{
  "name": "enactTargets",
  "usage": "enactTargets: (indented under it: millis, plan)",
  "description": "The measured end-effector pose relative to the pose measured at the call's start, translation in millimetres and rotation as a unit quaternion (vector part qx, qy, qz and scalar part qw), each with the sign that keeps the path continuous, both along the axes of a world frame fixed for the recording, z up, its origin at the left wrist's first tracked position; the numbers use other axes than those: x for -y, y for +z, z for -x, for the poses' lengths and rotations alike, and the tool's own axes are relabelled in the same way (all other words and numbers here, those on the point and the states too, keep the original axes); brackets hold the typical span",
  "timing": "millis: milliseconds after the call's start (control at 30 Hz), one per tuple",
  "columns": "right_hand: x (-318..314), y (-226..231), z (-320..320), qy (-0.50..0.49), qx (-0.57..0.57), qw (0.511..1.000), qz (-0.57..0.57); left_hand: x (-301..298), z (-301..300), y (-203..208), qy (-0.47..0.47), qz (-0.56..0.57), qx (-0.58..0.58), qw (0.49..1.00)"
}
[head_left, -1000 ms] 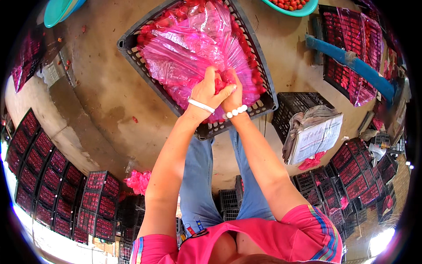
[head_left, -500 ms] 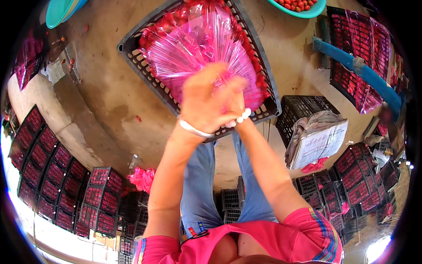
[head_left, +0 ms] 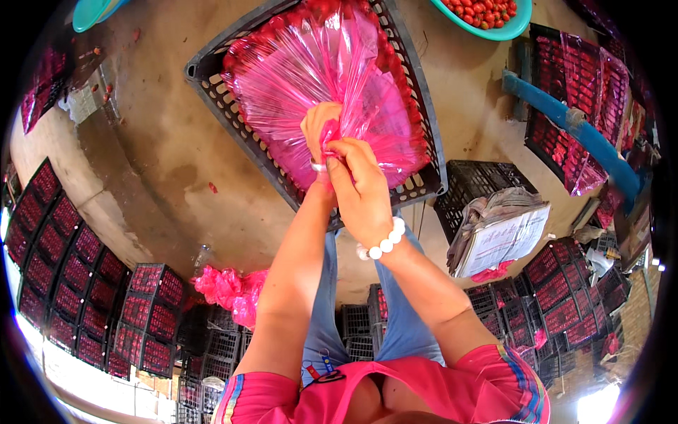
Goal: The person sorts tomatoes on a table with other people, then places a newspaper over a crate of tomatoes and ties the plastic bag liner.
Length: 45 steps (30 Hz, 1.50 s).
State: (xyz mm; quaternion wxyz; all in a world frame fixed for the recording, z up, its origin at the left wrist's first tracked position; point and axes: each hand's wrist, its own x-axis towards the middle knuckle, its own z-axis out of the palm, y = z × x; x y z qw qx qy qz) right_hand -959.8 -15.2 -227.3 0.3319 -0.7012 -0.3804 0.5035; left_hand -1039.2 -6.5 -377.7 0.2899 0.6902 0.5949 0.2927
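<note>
Small red fruit fills a pink see-through plastic bag (head_left: 282, 85) inside a black slotted crate (head_left: 244, 138). The bag's top is drawn together into tight pleats that meet at its neck. My left hand (head_left: 321, 126), a pale band at its wrist, is closed around that neck, partly hidden behind the plastic and my other hand. Just nearer to me, my right hand (head_left: 364, 191), with a white bead bracelet at the wrist, pinches the twisted tail of the bag between thumb and fingers.
To the right stands another black crate (head_left: 466, 180) with a stack of newspapers (head_left: 505, 237) on its near side. A teal bowl of red fruit (head_left: 487, 21) is at the far right, near a blue bar (head_left: 558, 109). Stacked filled crates (head_left: 67, 272) line the left.
My hands, blurred together over the bag's neck before, have separated: the right has come nearer to me with the tail, while the left stays at the neck. The pleats look tighter.
</note>
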Motion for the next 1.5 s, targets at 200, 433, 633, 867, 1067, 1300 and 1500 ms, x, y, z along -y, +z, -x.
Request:
enactTargets:
  millis: [200,433,633,867,1067,1300,1500]
  plan:
    - [-7,-43,-90,0.209,0.175,0.947,-0.172,-9,22,-19,0.349,0.406,0.573,0.621]
    - [-12,-154,-55,0.368,0.1,0.879,-0.284,-33,4,72,-0.145,0.025,-0.048,0.988]
    - [32,-132,-47,0.265,0.028,0.92,-0.287,-29,-21,81,-0.192,-0.007,-0.046,0.98]
    - [9,-87,-17,0.182,0.066,0.952,-0.237,34,84,-89,0.378,0.454,0.393,0.705]
    - [-5,-137,-8,0.046,0.082,0.941,-0.325,-21,-25,93,0.433,0.39,0.398,0.708]
    - [2,-165,-6,0.022,0.022,0.992,-0.126,-18,2,126,-0.066,-0.017,-0.016,0.998]
    - [35,-83,6,-0.007,0.193,0.979,-0.065,4,35,64,-0.235,0.046,-0.105,0.965]
